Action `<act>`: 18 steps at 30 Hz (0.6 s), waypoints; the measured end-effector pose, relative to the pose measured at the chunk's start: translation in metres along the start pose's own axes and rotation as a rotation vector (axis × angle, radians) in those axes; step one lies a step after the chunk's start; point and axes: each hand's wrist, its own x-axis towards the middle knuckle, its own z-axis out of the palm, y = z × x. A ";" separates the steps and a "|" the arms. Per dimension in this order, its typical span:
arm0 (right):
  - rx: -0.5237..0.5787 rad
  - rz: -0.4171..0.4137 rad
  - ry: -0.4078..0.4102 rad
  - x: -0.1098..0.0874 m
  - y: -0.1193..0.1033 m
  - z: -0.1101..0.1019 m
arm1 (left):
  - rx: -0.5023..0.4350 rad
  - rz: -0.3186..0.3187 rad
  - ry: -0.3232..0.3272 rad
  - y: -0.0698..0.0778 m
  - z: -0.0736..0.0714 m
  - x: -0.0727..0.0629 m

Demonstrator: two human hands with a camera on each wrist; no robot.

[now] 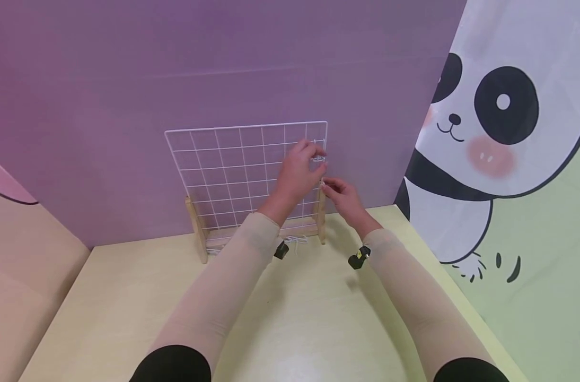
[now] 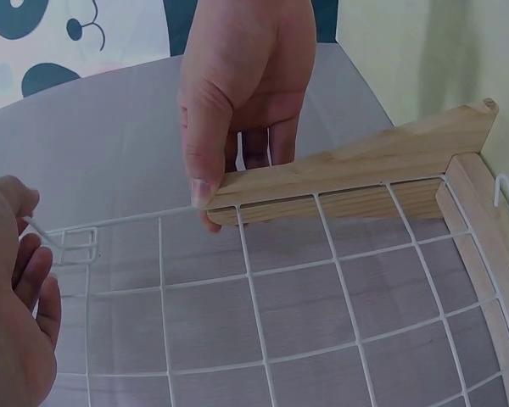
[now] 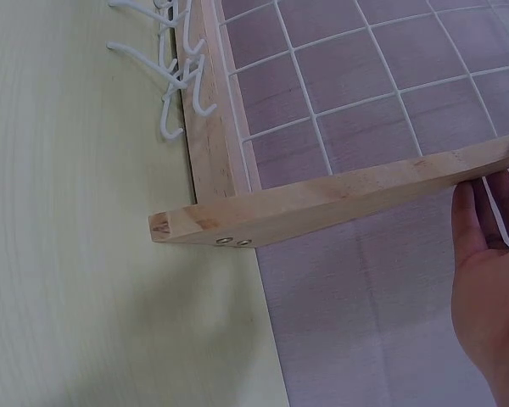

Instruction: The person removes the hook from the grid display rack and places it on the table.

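Observation:
A white wire grid panel [image 1: 244, 168] stands upright in a wooden stand [image 1: 196, 228]. Near the panel's upper right corner, my left hand [image 1: 297, 172] pinches a small white wire hook [image 2: 44, 233] by its prong. The hook's looped back [image 2: 78, 246] lies against the grid wires. Lower on the same side, my right hand [image 1: 347, 201] grips the top of the right wooden post [image 2: 339, 170], its thumb on the near face and fingers curled behind. From the right wrist view, that post [image 3: 348, 193] slopes up to the right hand [image 3: 496, 288].
Several loose white hooks [image 3: 165, 72] lie on the table [image 1: 142, 297] by the stand's crossbar, with part of the pile [image 1: 297, 240] showing in the head view. A purple wall [image 1: 128, 95] rises close behind the panel. At right stands a panda-printed wall [image 1: 533, 239].

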 end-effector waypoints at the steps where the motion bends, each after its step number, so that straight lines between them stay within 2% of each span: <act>1: 0.001 0.001 -0.002 0.000 0.000 0.000 | 0.002 -0.005 0.003 0.000 0.000 0.000; 11: -0.014 0.018 -0.010 0.000 0.001 0.002 | -0.010 -0.037 0.040 0.001 0.000 0.001; 15: 0.000 0.011 -0.015 0.001 0.001 0.003 | 0.029 -0.018 0.060 -0.001 -0.001 0.000; 18: 0.015 0.016 -0.016 0.000 0.000 0.004 | 0.059 0.021 0.090 -0.002 -0.002 -0.001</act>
